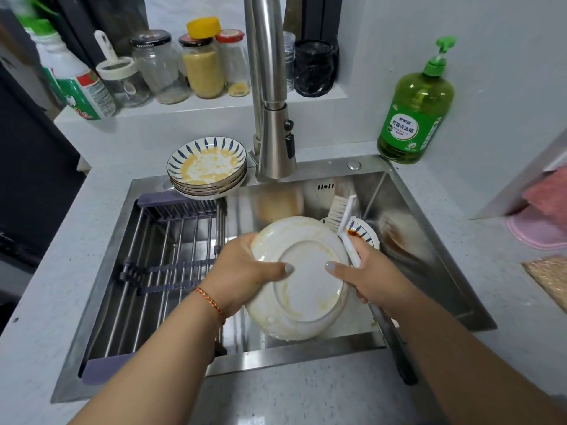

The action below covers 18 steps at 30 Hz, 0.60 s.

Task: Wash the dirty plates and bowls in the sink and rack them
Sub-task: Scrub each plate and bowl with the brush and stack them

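Over the sink (408, 210), the left hand (245, 271) grips a plate (302, 279) by its left rim, thumb pressed on the underside, which faces up and shows yellowish smears around the foot ring. The right hand (365, 271) steadies the opposite rim with its thumb while its fingers are closed around a white brush (345, 223), bristles pointing up and away from the plate. To scrub well, I would let the left hand carry the plate alone, tilt it toward the tap (270, 124), and work the bristles around the ring (grease gathers there). Four more dirty plates (207, 167) wait stacked at the sink's back corner; the rack (171, 256) is bare.
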Tool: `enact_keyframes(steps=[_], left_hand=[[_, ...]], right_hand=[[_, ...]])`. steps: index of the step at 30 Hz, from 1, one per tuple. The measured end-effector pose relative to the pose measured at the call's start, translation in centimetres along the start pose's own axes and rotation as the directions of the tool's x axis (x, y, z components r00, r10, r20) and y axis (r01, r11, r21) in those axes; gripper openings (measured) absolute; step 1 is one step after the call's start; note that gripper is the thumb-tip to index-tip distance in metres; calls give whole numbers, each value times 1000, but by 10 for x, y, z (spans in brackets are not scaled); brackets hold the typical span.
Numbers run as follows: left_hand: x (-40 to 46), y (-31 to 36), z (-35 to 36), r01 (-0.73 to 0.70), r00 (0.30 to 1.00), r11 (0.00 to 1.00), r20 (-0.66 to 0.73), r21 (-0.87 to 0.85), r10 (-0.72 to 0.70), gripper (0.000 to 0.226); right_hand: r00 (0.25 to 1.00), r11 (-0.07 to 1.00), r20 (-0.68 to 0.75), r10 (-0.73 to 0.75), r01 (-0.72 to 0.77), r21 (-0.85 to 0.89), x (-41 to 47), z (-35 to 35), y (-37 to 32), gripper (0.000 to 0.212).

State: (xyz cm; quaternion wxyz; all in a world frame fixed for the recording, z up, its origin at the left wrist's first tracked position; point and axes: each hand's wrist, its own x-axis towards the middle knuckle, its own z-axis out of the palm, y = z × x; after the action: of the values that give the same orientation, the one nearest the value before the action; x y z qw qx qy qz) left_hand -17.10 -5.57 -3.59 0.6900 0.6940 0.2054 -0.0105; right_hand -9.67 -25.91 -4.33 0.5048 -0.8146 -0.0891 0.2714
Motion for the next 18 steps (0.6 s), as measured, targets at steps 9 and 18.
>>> enact_keyframes(steps=[9,18], left_hand=[[6,2,4,-89,976,958,-168,272,138,43],[1,0,14,-146,968,889,-124,435,220,22]], right_hand=[[994,889,-96,59,-96,-447,9,-10,7,49],[973,662,187,-136,230,-713,-35,25,-67,57]])
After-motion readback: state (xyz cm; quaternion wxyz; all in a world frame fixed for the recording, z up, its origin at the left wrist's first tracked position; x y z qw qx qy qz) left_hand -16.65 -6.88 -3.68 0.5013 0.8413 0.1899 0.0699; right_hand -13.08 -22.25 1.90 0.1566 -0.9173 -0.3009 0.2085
